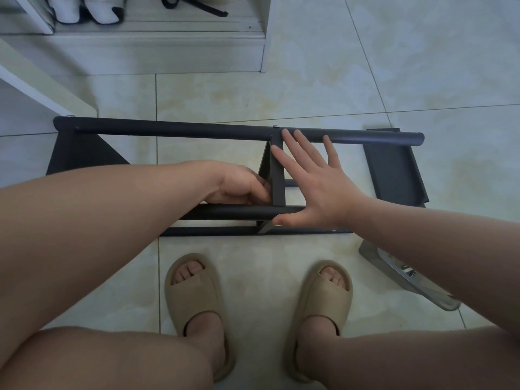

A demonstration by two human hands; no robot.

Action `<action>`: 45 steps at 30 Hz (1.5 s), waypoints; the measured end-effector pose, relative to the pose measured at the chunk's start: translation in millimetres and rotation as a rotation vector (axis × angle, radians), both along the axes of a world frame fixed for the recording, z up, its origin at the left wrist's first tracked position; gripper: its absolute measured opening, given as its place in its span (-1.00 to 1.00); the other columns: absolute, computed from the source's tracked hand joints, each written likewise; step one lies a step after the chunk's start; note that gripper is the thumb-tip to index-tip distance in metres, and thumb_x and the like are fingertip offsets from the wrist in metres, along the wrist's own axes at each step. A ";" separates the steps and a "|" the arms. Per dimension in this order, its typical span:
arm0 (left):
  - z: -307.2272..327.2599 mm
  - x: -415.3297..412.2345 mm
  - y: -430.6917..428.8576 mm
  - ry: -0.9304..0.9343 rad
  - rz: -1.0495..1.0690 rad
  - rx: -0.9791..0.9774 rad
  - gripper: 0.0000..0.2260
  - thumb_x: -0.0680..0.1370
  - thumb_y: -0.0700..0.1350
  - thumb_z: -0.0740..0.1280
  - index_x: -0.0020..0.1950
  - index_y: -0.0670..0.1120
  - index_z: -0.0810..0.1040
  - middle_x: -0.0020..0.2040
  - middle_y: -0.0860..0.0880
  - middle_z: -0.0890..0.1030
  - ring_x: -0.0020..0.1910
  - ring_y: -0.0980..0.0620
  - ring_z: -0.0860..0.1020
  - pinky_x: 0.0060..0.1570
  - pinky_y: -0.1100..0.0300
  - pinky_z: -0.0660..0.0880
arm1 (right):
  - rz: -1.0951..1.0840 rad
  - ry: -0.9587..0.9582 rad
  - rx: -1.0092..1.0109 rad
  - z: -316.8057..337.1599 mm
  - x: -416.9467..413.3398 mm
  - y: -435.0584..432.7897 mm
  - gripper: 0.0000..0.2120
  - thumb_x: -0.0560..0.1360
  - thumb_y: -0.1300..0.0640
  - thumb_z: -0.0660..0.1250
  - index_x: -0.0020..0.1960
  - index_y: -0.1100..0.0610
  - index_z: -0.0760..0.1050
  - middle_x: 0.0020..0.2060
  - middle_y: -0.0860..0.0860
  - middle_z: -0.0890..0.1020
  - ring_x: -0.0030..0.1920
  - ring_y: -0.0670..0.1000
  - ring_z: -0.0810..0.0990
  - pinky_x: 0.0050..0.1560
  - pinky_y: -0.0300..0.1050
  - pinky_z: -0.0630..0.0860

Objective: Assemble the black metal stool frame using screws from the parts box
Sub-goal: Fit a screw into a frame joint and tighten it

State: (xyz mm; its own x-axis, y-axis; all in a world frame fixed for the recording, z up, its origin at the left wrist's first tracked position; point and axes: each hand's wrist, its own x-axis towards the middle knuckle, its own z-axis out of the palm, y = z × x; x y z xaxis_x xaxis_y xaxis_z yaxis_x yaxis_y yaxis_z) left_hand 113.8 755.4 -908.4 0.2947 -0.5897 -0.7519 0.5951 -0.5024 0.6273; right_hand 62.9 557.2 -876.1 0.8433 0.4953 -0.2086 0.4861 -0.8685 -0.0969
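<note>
Bare forearms [84,220]; left hand [242,187] grips frame [168,129], right hand [315,187] splayed.

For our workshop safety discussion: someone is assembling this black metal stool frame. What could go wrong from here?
The left hand grips the cross brace beside a tube; fingers could get pinched if the frame shifts. Only the open right hand steadies it on smooth tiles, so it may slide toward the open-toed slippers.

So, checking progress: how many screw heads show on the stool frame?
2: one screw head on the far tube above the crosspiece, another at its left end. The left hand and right hand may hide more.
</note>
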 end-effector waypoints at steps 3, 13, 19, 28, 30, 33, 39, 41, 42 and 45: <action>2.8 -0.4 2.3 0.073 -0.084 0.005 -0.71 0.61 -0.21 0.24 -0.14 -0.08 0.74 -0.14 -0.06 0.71 -0.13 0.01 0.65 0.04 0.13 0.55 | -0.001 0.003 0.003 0.0 -0.2 0.2 0.15 0.30 -0.62 0.04 0.66 0.02 -0.17 0.64 0.04 -0.24 0.62 0.05 -0.31 0.54 0.35 -0.26; 2.3 1.5 -4.6 -0.036 -0.010 0.045 -0.83 0.55 -0.39 0.25 -0.01 -0.20 0.60 -0.16 -0.14 0.70 -0.15 -0.05 0.67 0.02 0.12 0.59 | 0.000 0.008 0.019 0.4 -0.8 -0.1 0.16 0.30 -0.63 0.03 0.66 0.02 -0.17 0.64 0.04 -0.24 0.62 0.04 -0.32 0.54 0.33 -0.30; -3.1 -2.0 -3.6 -0.101 0.039 0.018 -0.82 0.55 -0.42 0.25 0.06 -0.24 0.56 -0.03 -0.22 0.63 -0.07 -0.13 0.62 0.08 0.07 0.55 | 0.000 0.005 0.017 0.0 -0.4 -0.1 0.16 0.30 -0.64 0.03 0.66 0.02 -0.17 0.64 0.05 -0.24 0.62 0.04 -0.31 0.54 0.34 -0.29; -1.5 -0.4 -1.5 -0.011 -0.041 0.038 -0.81 0.62 -0.18 0.27 -0.07 -0.12 0.67 -0.20 -0.07 0.69 -0.22 -0.01 0.62 -0.10 0.09 0.53 | -0.003 -0.001 0.007 -0.1 0.1 -0.2 0.15 0.30 -0.63 0.03 0.67 0.02 -0.16 0.64 0.04 -0.23 0.62 0.05 -0.30 0.55 0.33 -0.28; -0.3 0.6 -0.7 -0.034 -0.072 0.069 -0.85 0.60 -0.18 0.29 -0.03 -0.14 0.66 -0.21 -0.07 0.68 -0.23 -0.02 0.60 -0.16 0.13 0.51 | -0.003 0.000 0.009 0.1 0.3 -0.3 0.15 0.30 -0.62 0.05 0.67 0.02 -0.16 0.64 0.04 -0.23 0.62 0.05 -0.30 0.55 0.33 -0.27; 1.7 2.0 -0.6 -0.079 -0.097 0.092 -0.82 0.58 -0.21 0.31 0.10 -0.23 0.65 -0.01 -0.19 0.70 0.00 -0.15 0.64 0.11 0.02 0.56 | -0.004 -0.001 0.009 0.0 1.2 -0.6 0.16 0.30 -0.63 0.04 0.67 0.02 -0.16 0.64 0.04 -0.23 0.62 0.04 -0.29 0.55 0.33 -0.27; -0.9 3.7 -0.8 -0.078 -0.051 0.034 -0.84 0.56 -0.32 0.28 -0.02 -0.15 0.64 -0.08 -0.13 0.71 -0.03 -0.08 0.65 0.22 0.03 0.50 | -0.001 0.001 0.008 -1.0 3.1 -1.5 0.16 0.30 -0.65 0.03 0.67 0.02 -0.16 0.64 0.04 -0.23 0.62 0.04 -0.30 0.55 0.32 -0.28; -1.5 3.7 0.2 -0.069 -0.049 0.004 -0.82 0.56 -0.33 0.26 -0.01 -0.14 0.63 -0.08 -0.10 0.71 -0.06 -0.03 0.66 0.17 0.07 0.51 | -0.002 0.005 0.015 -1.4 3.4 -1.5 0.17 0.30 -0.65 0.02 0.67 0.02 -0.16 0.64 0.04 -0.23 0.62 0.04 -0.30 0.55 0.32 -0.29; -1.2 3.8 0.6 -0.066 -0.048 -0.003 -0.82 0.57 -0.32 0.26 0.00 -0.14 0.63 -0.08 -0.08 0.71 -0.07 0.00 0.66 0.13 0.10 0.53 | -0.003 0.008 0.017 -1.5 3.5 -1.6 0.17 0.29 -0.65 0.02 0.67 0.02 -0.16 0.64 0.04 -0.23 0.62 0.04 -0.30 0.55 0.32 -0.29; -0.5 3.4 1.4 -0.055 -0.054 0.015 -0.82 0.60 -0.22 0.26 0.09 -0.14 0.65 -0.01 -0.07 0.69 -0.05 0.00 0.63 0.10 0.09 0.51 | -0.004 0.008 0.019 -1.7 3.8 -1.7 0.16 0.30 -0.64 0.04 0.66 0.01 -0.17 0.64 0.04 -0.23 0.62 0.04 -0.30 0.55 0.32 -0.29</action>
